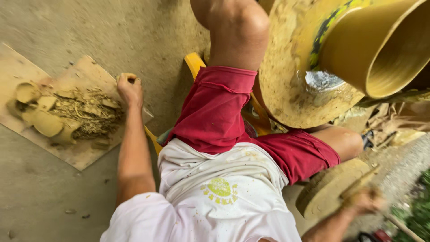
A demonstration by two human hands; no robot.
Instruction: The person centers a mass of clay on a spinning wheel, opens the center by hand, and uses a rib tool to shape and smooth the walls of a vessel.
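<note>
My left hand point(129, 88) is stretched out to the left, its fingers curled into a fist at the edge of a wooden board point(79, 153). On that board lie clay scraps and lumps point(67, 114), right beside the fist. Whether the fist holds anything is hidden. My right hand point(365, 201) is blurred at the lower right, closed around a thin brown stick point(400, 224). It hovers at the edge of a round clay-smeared disc point(324, 190). A tall wet clay pot point(376, 49) stands on a muddy potter's wheel point(286, 85) at the upper right.
I sit on a yellow stool point(195, 62) in red shorts and a clay-flecked white shirt, one bare knee point(235, 22) up beside the wheel. Bare concrete floor point(45, 197) lies around the board. Green plants point(419, 210) and clutter sit at the far right.
</note>
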